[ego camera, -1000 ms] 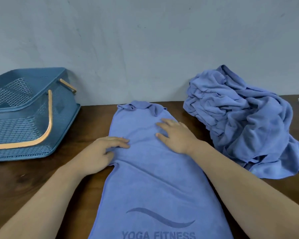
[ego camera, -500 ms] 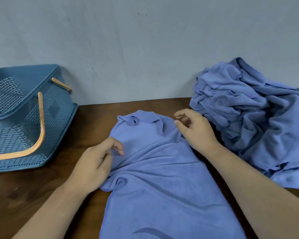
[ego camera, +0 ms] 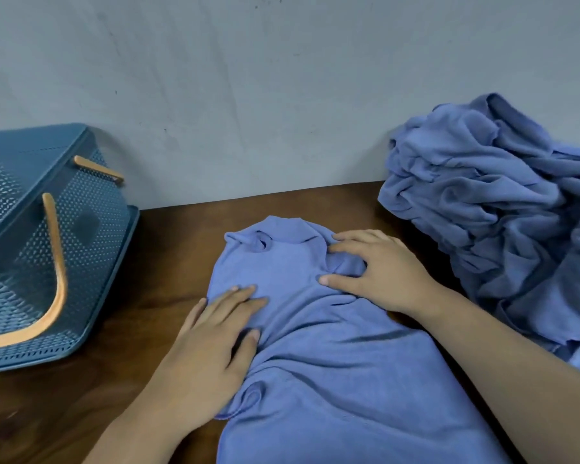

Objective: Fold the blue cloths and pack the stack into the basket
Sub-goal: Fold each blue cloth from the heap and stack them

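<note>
Atop the blue cloth (ego camera: 332, 380), left hand (ego camera: 211, 339) and right hand (ego camera: 382, 272) press flat, neither gripping

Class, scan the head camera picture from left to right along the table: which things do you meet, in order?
First the basket → left hand → right hand → pile of crumpled cloths.

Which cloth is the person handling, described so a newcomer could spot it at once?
On the brown table, between the basket at left and the crumpled pile at right, lies one cloth. It alone is spread out toward the camera, with the left hand and right hand resting on it.
</note>
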`<state>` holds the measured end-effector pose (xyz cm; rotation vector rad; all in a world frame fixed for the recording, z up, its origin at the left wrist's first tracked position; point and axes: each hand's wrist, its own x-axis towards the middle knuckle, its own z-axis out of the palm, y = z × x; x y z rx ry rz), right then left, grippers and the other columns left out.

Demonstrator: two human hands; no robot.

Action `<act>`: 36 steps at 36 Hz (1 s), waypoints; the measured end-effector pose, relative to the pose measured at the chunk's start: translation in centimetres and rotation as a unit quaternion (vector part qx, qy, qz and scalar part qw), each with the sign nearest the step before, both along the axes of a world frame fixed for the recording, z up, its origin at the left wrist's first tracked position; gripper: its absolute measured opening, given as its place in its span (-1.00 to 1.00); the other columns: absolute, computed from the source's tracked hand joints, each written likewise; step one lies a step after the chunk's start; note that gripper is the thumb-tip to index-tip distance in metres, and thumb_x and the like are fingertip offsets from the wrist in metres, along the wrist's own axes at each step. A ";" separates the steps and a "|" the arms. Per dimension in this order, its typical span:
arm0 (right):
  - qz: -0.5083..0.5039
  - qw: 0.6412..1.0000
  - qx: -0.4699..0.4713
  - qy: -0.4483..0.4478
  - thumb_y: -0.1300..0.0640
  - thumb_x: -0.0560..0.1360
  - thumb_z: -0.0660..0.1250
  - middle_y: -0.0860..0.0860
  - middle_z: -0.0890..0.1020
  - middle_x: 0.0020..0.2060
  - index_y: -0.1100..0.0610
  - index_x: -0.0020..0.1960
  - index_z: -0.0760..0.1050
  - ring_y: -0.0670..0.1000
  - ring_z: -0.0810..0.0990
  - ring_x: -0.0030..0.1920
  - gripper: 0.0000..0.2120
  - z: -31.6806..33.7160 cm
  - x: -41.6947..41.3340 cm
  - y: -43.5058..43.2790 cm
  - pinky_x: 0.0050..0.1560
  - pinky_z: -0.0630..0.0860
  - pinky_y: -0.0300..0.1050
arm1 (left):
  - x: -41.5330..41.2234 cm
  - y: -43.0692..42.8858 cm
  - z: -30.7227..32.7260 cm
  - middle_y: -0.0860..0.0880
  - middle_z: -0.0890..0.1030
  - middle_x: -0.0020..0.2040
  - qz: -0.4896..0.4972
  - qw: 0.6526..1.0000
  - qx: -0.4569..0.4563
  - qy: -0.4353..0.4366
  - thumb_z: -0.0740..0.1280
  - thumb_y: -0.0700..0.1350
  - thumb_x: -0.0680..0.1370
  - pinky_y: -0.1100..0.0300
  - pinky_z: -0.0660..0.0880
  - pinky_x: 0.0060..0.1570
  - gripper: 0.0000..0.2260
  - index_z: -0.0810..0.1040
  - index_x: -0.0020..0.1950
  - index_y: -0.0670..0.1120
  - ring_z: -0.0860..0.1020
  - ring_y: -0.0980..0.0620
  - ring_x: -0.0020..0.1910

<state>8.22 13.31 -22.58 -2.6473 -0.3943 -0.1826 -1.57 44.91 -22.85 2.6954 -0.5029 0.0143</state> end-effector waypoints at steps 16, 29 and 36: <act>-0.014 0.989 0.147 -0.025 -0.08 0.61 0.25 0.00 0.55 -0.33 0.11 -0.28 0.41 0.03 0.54 -0.28 -0.63 1.6 3.4 1.5 -0.21 0.52 0.11 | 2.7 -0.5 1.2 0.36 0.61 0.19 0.083 0.979 -0.178 -0.058 0.17 0.19 0.64 0.13 0.41 0.33 -0.74 0.64 0.14 0.25 0.53 0.23 0.26; -0.145 0.910 0.385 0.052 0.03 0.62 0.28 0.06 0.46 -0.33 0.26 -0.17 0.43 0.00 0.40 -0.30 -0.68 1.1 11.3 1.5 -0.22 0.35 -0.02 | 15.7 -0.1 0.8 0.26 0.61 0.14 0.093 0.989 -0.110 -0.036 0.41 0.18 0.54 -0.01 0.54 0.20 -0.80 0.61 0.14 0.22 0.56 0.14 0.16; -0.150 0.893 0.416 0.081 0.06 0.64 0.27 0.09 0.42 -0.29 0.36 -0.08 0.44 0.01 0.34 -0.27 -0.66 1.0 13.6 1.2 -0.24 0.27 -0.07 | 16.8 0.2 0.6 -0.01 0.70 -0.15 0.201 0.918 -0.333 -0.072 0.36 -0.01 0.69 0.27 0.45 -0.21 -0.85 0.60 -0.04 -0.03 0.57 0.15 -0.24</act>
